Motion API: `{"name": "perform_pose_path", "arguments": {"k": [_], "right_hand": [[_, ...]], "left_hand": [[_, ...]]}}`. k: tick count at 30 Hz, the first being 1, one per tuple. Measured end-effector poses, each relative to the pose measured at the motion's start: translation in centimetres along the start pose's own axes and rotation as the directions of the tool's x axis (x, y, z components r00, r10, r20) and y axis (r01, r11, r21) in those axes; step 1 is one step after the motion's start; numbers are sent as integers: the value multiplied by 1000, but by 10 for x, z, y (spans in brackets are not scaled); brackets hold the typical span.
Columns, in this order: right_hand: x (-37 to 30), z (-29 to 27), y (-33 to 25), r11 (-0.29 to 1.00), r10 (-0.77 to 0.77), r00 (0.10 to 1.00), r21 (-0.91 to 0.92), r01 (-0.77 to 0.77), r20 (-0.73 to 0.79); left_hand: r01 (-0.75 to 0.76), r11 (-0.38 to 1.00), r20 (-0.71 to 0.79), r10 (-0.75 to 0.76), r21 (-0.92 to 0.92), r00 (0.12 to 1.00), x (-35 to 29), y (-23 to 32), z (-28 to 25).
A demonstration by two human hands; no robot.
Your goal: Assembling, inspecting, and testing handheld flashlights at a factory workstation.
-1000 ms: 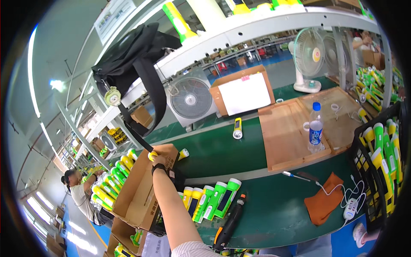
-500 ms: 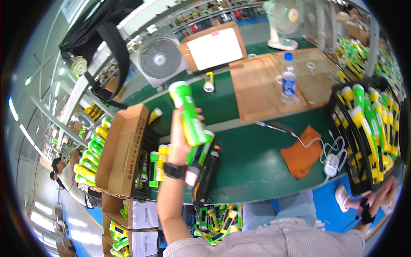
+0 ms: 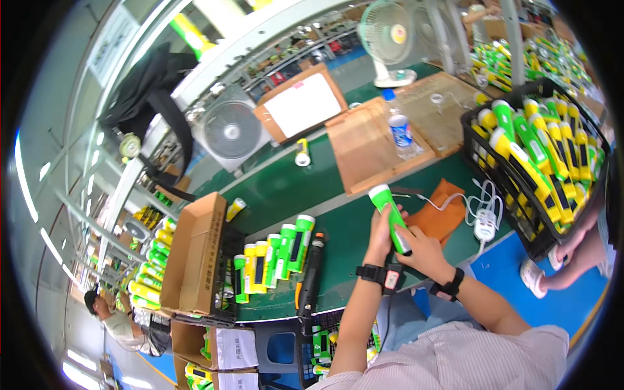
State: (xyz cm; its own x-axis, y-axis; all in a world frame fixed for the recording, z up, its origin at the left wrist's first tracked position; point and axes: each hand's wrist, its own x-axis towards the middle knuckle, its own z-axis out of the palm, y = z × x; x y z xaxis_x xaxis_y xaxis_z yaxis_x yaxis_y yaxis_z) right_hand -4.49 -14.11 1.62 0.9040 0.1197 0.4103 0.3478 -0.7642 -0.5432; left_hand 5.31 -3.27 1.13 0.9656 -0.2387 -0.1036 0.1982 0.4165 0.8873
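My left hand (image 3: 379, 233) is closed round the body of a green flashlight (image 3: 394, 222) with a white head, which points up and away to the left. At its lower, dark end, the fingers of my right hand (image 3: 421, 250) grip it too. The flashlight is held over the near part of the green table, just left of an orange cloth (image 3: 443, 211). To the left stands a row of green and yellow flashlights (image 3: 273, 255), beside a black and orange power screwdriver (image 3: 313, 273).
A black basket (image 3: 478, 153) full of flashlights stands at the right. A white-cabled device (image 3: 485, 225) lies near the table edge. Farther back are a bottle (image 3: 402, 133) on wooden boards and a fan (image 3: 394, 42). At left is an open cardboard box (image 3: 190, 260).
My left hand has come right and nearer with a flashlight. My right hand has moved in from beside the basket and now grips the flashlight's lower end. The view has shifted.
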Motion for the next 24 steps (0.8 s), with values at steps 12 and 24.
{"name": "perform_pose_path", "arguments": {"k": [12,24], "right_hand": [[37,-15,-21,982,-142,976,-104,160,163],[53,-5,-6,986,-96,983,148,73,155]], "left_hand": [[-5,1000,-138,5,2,990,17,-8,-25],[28,999,-119,-25,20,993,11,-1,-22]]}}
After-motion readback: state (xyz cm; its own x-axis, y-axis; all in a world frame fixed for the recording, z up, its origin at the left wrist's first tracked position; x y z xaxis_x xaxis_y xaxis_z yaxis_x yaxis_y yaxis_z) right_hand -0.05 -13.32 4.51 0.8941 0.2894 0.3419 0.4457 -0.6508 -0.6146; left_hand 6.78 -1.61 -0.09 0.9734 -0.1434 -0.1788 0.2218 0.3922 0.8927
